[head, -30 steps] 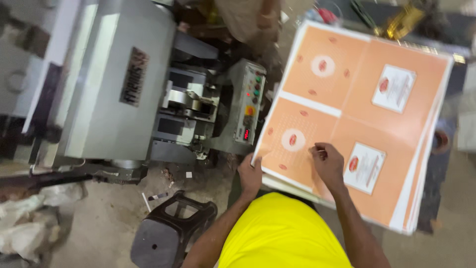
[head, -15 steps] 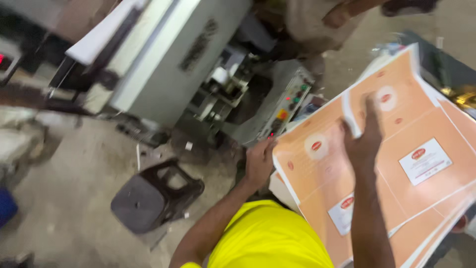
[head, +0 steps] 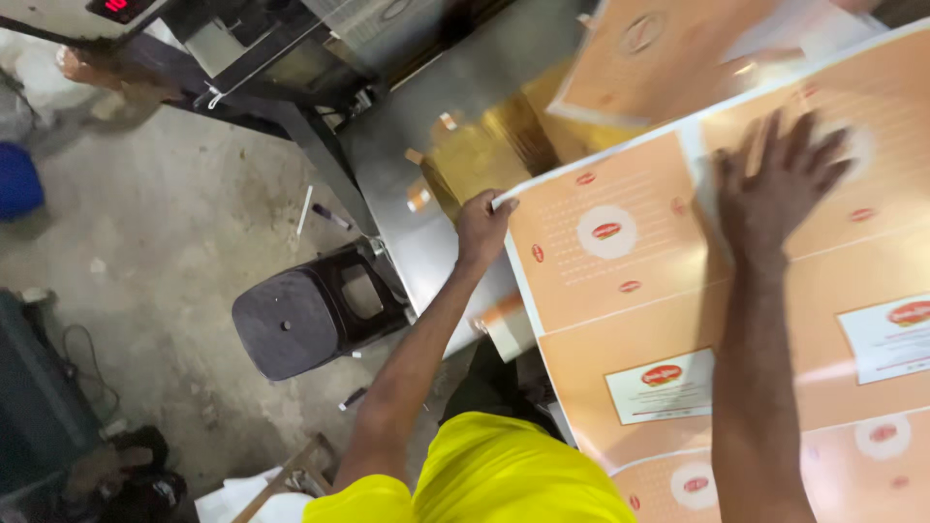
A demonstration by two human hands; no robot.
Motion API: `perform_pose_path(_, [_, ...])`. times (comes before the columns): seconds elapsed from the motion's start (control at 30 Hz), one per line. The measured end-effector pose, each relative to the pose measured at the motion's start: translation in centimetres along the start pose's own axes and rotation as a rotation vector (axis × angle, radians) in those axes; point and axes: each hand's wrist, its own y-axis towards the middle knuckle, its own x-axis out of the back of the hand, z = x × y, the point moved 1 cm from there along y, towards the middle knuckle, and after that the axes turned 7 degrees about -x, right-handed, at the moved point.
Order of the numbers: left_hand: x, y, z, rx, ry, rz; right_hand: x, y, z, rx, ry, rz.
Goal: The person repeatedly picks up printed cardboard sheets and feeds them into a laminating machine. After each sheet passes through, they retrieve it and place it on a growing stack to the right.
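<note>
1. Left hand (head: 481, 225) pinches the top sheet's (head: 620, 291) corner, centre frame.
2. Right hand (head: 775, 184), fingers spread flat, presses the sheet, upper right.
3. Sheet lies on the stack (head: 678, 484), not yet lifted; stool (head: 305, 320) lower left.

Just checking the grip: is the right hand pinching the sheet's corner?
No, the right hand lies flat, fingers spread, on the orange printed sheet.

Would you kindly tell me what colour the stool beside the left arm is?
The stool is dark brown, almost black; the head view shows it clearly.
</note>
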Motion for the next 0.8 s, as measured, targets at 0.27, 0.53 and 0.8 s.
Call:
perform_pose_path(0.27, [1.3, 5.2, 10.8, -0.325, 0.541, -0.254, -16.2, 5.5, 9.6, 0.134, 0.083, 0.337])
perform_pose_path(0.53, [6.7, 10.3, 12.6, -0.126, 0.569, -0.301, -17.4, 9.2, 17.1, 0.246, 0.295, 0.450])
perform_pose_path(0.8, [15.9, 15.0, 7.3, -0.189, 0.539, -0.137, 1.5, -7.5, 8.1, 0.015, 0.417, 0.063])
